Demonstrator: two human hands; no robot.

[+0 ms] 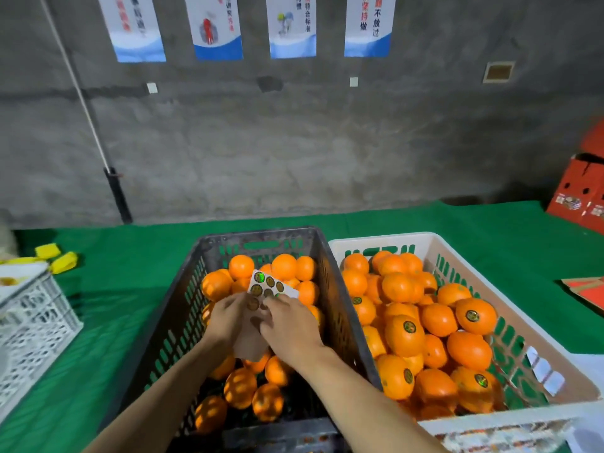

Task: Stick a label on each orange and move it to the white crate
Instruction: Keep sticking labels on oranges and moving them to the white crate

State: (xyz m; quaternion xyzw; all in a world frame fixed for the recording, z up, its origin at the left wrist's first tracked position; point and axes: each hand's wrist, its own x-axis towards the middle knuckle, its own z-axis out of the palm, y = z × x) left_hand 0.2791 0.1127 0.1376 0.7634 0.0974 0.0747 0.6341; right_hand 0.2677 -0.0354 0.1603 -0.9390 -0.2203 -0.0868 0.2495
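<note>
Over the dark crate point(261, 237) of unlabelled oranges point(242, 266), my left hand point(228, 318) grips the label sheet point(268, 286) from below, fingers curled round its backing. My right hand point(291, 325) bends over the sheet's lower edge, fingertips down on the paper. Whether they already pinch a sticker I cannot tell, as the hand hides them. The step in hand looks like peeling one round label free. It is best done by holding the sheet taut, lifting the sticker by its rim without creasing it, then pressing it flat on a clean, smooth part of the peel. The white crate point(376, 241) stands just beside the dark one on the right, touching it, on the green cloth point(130, 273). It is already heaped with fruit, and a labelled orange point(405, 335) and several others show the dark round sticker; its printing is too small to read. On the grey wall hang four posters point(367, 24) with Chinese writing; "不放过" and "符合标准" can be made out. Red cartons point(581, 197) stand at far right, their markings illegible.
</note>
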